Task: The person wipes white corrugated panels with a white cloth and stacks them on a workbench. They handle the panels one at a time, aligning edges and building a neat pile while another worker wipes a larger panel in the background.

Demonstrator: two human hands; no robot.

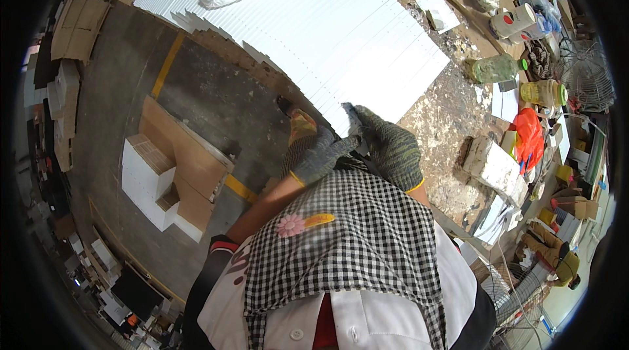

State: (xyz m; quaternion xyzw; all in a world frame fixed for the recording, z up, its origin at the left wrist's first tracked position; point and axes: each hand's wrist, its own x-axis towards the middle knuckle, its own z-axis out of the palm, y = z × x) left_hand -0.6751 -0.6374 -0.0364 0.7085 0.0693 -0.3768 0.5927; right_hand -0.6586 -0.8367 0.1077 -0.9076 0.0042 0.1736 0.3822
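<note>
My left hand [321,157] and right hand [395,150], 2 gloves close together at the frame's centre, are at the near corner of the sheets [367,49]. I cannot tell whether either is clamped on anything. The sheets fan toward the upper left, across the bench [452,121]. Best practice, I judge: handle edges lightly; keep overlaps even.
</note>
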